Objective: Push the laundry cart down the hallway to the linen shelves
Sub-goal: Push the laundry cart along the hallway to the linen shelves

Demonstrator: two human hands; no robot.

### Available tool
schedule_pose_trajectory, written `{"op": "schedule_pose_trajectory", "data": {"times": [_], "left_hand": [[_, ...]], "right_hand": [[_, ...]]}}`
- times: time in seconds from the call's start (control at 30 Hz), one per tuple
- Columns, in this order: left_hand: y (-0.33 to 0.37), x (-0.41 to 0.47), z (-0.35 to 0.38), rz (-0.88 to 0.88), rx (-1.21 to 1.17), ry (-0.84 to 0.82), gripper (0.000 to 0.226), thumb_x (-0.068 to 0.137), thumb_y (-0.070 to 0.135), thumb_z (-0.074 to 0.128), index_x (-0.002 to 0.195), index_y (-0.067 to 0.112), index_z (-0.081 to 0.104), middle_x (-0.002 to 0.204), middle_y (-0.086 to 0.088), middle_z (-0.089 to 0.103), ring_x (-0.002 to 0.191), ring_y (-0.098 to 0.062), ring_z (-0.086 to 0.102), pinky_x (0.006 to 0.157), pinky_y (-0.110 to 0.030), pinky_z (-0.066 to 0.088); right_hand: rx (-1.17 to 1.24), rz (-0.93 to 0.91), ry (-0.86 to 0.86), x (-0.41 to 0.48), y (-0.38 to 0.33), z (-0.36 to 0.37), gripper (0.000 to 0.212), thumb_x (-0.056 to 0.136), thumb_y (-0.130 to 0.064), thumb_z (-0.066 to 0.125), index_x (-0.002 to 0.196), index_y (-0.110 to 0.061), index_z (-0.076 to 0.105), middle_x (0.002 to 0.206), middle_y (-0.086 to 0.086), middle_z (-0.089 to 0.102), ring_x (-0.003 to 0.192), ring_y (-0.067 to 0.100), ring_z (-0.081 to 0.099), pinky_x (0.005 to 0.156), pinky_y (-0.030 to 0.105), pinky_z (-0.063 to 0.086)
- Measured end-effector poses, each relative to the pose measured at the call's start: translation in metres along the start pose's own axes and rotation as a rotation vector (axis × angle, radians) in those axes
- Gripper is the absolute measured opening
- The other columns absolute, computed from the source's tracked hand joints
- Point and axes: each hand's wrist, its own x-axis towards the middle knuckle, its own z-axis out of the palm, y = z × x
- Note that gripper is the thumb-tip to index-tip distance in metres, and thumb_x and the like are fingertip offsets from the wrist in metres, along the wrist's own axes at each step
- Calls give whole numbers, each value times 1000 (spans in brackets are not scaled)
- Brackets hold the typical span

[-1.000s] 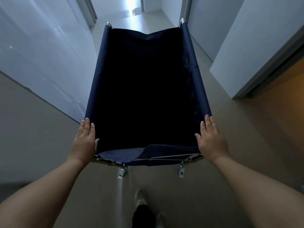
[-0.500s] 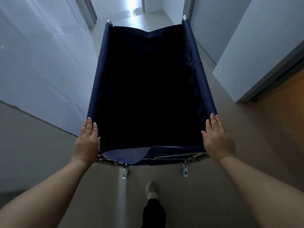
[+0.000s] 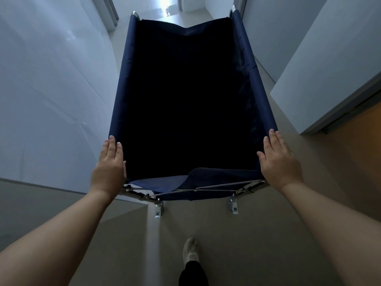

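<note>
Currently, 2 hands are pressing flat, fingers together, on the laundry cart: left hand is lying on its near left rail, right hand on its near right rail, equally near. The cart's long axis is running straight ahead down the hallway floor, walls flanking it. The cart's bag is showing only dark; contents cannot be told. Linen shelves are not appearing.
</note>
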Motion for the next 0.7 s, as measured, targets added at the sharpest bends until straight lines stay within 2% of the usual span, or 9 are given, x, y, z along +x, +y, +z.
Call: {"op": "schedule_pose_trajectory", "data": {"times": [0.23,0.47,0.7], "left_hand": [[-8,37,7,2,-2,20,59,82,1,65,133,-16,41,146,-38,30,135,-53,33,107,-56,32],[-15,66,7,11,8,9,59,82,3,65,133,-15,42,146,-37,31,134,-52,34,107,-55,33],[-18,90,6,12,11,-1,60,83,6,64,135,-12,41,148,-35,31,136,-50,33,107,-52,33]], "right_hand": [[-19,-5,-3,35,1,8,52,99,-27,49,141,4,43,155,22,32,147,33,26,104,51,43],[2,31,0,62,-4,9,54,97,-30,39,138,4,47,152,21,37,144,33,31,100,51,45],[14,24,9,89,1,13,50,98,-22,52,139,4,45,154,20,35,146,32,28,106,51,42]]}}
